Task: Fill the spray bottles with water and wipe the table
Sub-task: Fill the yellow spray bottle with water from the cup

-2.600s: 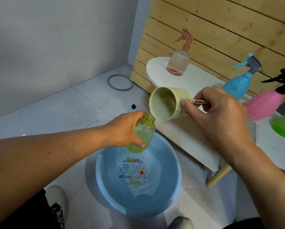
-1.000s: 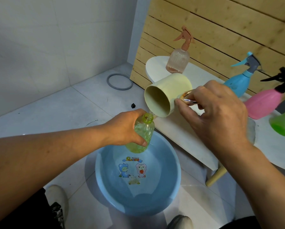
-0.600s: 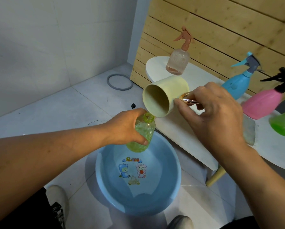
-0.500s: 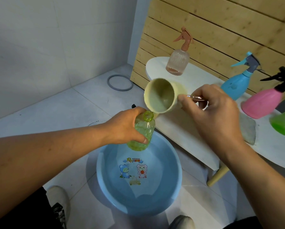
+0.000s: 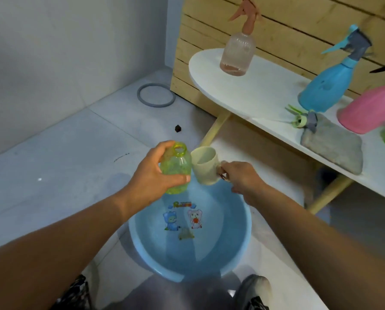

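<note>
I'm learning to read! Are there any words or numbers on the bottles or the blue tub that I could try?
Blue basin: one short line of coloured lettering printed on its bottom, above two cartoon animals; too blurred to read.
Yellow-green bottle, cream cup and the spray bottles on the white table: no words or numbers visible.

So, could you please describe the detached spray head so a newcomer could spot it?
Look at the white table by the wooden slats. The spray head lies at the grey cloth, before the blue bottle. It alone is pale green, bottle-less, lying down.
</note>
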`<control>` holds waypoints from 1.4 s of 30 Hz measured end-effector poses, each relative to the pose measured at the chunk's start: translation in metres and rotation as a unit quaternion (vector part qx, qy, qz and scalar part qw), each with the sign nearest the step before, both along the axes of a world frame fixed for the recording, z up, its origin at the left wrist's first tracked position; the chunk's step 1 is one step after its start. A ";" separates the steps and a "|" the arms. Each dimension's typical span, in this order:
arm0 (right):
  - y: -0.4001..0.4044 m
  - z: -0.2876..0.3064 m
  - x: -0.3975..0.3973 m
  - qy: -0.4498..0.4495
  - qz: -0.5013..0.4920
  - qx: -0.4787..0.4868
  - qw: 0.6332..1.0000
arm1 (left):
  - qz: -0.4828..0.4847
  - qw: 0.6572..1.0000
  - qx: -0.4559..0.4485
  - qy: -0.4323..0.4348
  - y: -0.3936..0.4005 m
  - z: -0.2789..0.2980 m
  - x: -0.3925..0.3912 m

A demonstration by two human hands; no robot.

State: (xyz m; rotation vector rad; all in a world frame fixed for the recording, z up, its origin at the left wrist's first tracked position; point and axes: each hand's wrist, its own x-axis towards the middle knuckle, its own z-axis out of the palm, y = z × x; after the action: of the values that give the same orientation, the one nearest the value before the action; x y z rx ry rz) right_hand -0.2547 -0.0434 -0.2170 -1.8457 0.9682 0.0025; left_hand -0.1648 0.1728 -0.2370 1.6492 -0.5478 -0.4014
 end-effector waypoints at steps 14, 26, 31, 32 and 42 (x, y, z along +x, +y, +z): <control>-0.012 -0.158 -0.009 0.240 0.309 -0.401 0.828 | 0.034 0.996 0.039 0.069 -0.007 -0.056 0.008; -0.002 -0.163 -0.001 0.170 0.190 -0.221 0.941 | 0.007 0.998 0.040 0.049 -0.002 -0.054 0.012; -0.016 -0.142 -0.015 0.118 0.051 -0.092 0.987 | -0.010 0.998 0.030 0.045 -0.003 -0.039 0.011; -0.018 -0.133 -0.019 0.101 0.035 -0.068 0.992 | -0.010 0.999 0.023 0.047 -0.003 -0.034 0.012; -0.024 0.015 -0.037 -0.026 0.046 0.021 0.998 | -0.008 0.999 -0.024 0.048 0.007 0.052 0.018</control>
State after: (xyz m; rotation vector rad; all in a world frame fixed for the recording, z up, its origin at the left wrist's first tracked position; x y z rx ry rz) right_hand -0.2918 -0.0672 -0.2023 -1.8408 0.8412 0.0301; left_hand -0.1468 0.1795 -0.1854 1.5724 -0.4959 -0.4732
